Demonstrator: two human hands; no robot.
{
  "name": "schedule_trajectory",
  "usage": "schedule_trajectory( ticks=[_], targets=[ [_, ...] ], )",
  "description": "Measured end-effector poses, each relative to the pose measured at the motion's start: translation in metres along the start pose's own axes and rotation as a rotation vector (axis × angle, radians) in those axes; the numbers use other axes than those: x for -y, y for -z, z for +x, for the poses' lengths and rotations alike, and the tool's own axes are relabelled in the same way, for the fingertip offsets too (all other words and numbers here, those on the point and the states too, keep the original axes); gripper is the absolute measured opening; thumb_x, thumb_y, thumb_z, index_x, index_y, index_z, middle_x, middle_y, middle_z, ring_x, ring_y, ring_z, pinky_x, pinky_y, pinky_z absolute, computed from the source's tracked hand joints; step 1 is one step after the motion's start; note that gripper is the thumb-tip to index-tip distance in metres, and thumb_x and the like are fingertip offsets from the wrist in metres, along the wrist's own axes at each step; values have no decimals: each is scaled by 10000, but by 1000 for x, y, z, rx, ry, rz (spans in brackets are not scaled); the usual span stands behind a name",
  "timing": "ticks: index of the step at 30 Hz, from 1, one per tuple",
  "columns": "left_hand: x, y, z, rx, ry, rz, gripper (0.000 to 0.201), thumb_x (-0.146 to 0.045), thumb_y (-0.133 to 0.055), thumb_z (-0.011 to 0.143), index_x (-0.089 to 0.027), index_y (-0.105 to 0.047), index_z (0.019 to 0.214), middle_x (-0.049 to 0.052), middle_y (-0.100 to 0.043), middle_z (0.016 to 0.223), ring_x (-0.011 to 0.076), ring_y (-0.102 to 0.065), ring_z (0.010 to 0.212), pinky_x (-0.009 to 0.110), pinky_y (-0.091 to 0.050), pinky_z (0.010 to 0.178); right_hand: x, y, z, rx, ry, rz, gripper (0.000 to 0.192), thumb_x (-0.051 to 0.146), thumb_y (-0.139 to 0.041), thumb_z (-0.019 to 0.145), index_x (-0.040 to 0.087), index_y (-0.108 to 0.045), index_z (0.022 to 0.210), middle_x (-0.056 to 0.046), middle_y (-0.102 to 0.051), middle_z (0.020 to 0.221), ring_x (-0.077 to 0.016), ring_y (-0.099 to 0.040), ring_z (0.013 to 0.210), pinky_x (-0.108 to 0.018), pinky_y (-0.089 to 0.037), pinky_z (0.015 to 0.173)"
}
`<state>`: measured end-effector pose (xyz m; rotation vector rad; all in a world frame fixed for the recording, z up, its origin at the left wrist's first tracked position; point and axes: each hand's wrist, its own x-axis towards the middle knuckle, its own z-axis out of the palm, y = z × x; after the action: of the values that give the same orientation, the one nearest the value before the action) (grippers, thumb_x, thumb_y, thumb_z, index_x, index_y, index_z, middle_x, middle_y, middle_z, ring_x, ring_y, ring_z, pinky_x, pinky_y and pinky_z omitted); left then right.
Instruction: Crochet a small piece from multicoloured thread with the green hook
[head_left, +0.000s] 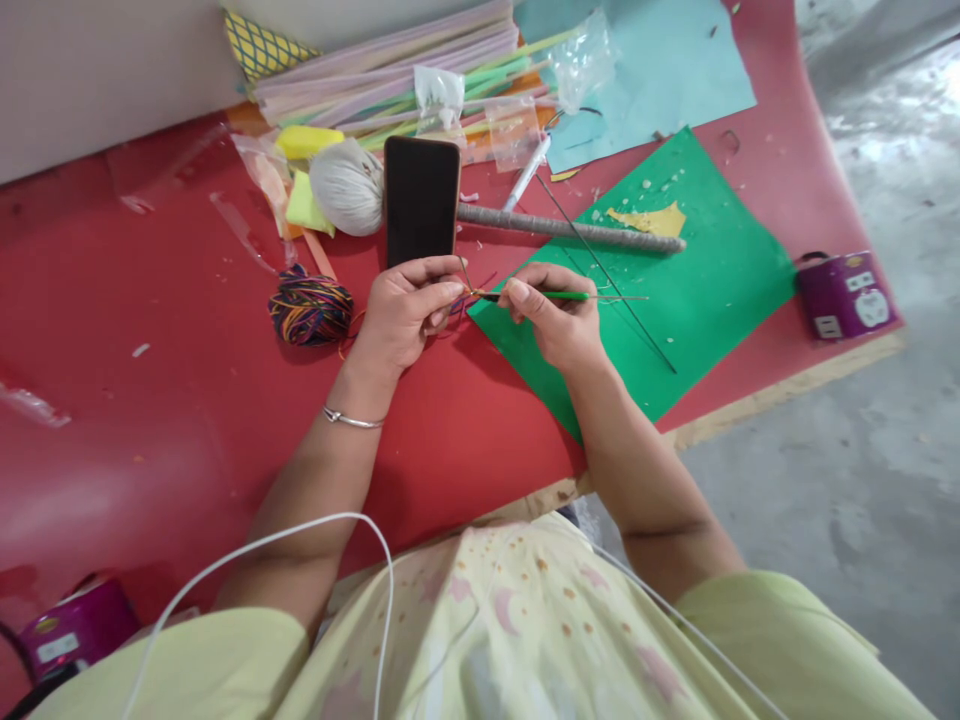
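Note:
My left hand [411, 308] is closed in a pinch on multicoloured yarn [471, 294]; a thin dark strand sticks up by its fingertips. In my right hand [553, 312], pinched between thumb and fingers, is a slim crochet hook [568, 296] with a green handle, its dark end pointing left at the yarn. The working tip is too small to make out. Left of my left wrist lies a multicoloured yarn ball [311, 306], with loose strands trailing toward the hand. A dark phone [422, 195] stands just behind my left hand.
A grey-wrapped stick [570, 228] and thin dark rod [609, 278] lie over a green sheet [675, 300]. Behind are a pale yarn ball [348, 187], a white pen [528, 172], bundled pipe cleaners [390, 70] and a blue sheet [645, 80]. A purple box [847, 295] sits right.

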<state>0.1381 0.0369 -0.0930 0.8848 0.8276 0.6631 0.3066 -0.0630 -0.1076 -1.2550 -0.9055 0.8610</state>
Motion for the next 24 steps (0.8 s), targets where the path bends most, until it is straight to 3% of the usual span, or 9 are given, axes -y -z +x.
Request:
schedule_trajectory(
  ticks=[13, 19, 24],
  targets=[
    [0, -1, 0, -11, -11, 4, 266, -101, -795, 671, -153, -769, 930, -32, -645, 613, 29, -407, 413, 177, -289, 406, 5, -2, -2, 4, 96, -96, 361, 578, -819, 886, 236, -777, 775, 13, -663, 697, -119, -576, 637, -289, -501, 613],
    [0, -2, 0, -25, -26, -31, 270, -67, -779, 661, -143, -771, 920, -13, -683, 656, 23, -414, 411, 176, -286, 401, 3, 0, -3, 68, 383, -280, 244, 495, -790, 942, 258, -806, 884, -11, -775, 831, -161, -692, 776, -345, -588, 761],
    [-2, -2, 0, -40, 6, -30, 287, -58, -787, 664, -158, -767, 933, -26, -674, 675, 18, -408, 427, 173, -286, 409, 0, 0, -5, 108, 603, -401, 155, 394, -795, 953, 271, -815, 1044, -39, -813, 939, -188, -750, 856, -358, -621, 796]
  ],
)
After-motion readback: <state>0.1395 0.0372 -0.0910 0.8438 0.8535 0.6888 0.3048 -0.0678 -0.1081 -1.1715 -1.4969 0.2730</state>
